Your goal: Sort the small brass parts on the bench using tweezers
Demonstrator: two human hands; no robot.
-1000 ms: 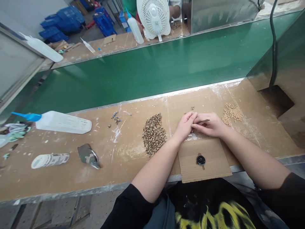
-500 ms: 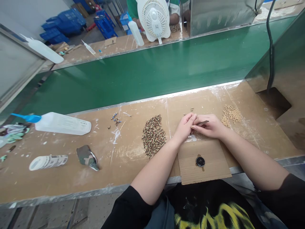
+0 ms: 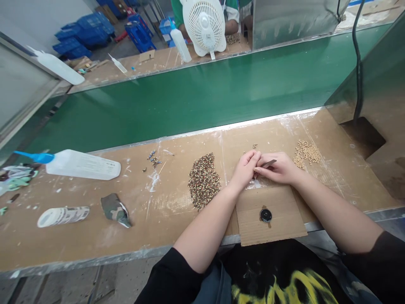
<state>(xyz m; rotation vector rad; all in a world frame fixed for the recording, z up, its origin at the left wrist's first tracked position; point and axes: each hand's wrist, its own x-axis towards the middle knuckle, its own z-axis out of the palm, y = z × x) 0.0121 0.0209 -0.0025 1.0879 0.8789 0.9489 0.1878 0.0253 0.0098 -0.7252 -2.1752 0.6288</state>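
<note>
My left hand (image 3: 246, 169) and my right hand (image 3: 278, 167) meet with their fingertips together over the bench, just beyond a cardboard sheet (image 3: 284, 211). From my closed right hand sticks out the flat dark end of what looks like tweezers (image 3: 269, 163). The fingers of my left hand are pinched; whatever lies between them is too small and hidden to make out. On the cardboard rests a round black disc (image 3: 265, 215). A heap of small brass-coloured metal pieces (image 3: 205, 181) lies left of my hands, and a pile of tan beads (image 3: 307, 152) lies to the right.
Left on the bench are a squeeze bottle (image 3: 84, 164) with a blue nozzle, a white cylinder (image 3: 63, 216), a camouflage scrap (image 3: 115, 210) and small bluish parts (image 3: 154, 159). Beyond runs a green belt (image 3: 196, 97). A white fan (image 3: 205, 25) stands opposite, near another person's arm (image 3: 232, 26).
</note>
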